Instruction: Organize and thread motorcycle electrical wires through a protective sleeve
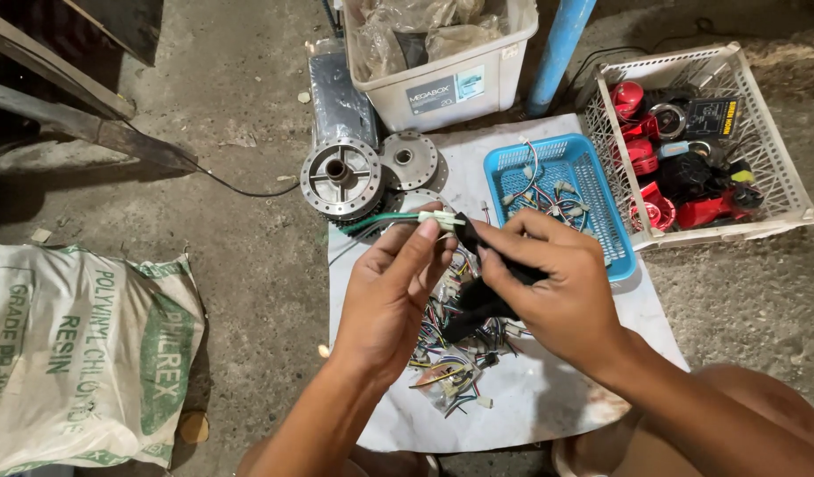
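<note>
Together, left hand, right hand pinching connector

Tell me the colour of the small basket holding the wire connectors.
Blue basket, clearest in the head view.

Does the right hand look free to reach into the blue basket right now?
Probably not at once. The right hand is gripping a black sleeved wire bundle that the left hand also holds. The blue basket lies just beyond it with nothing between, so once it lets go, likely yes.
</note>
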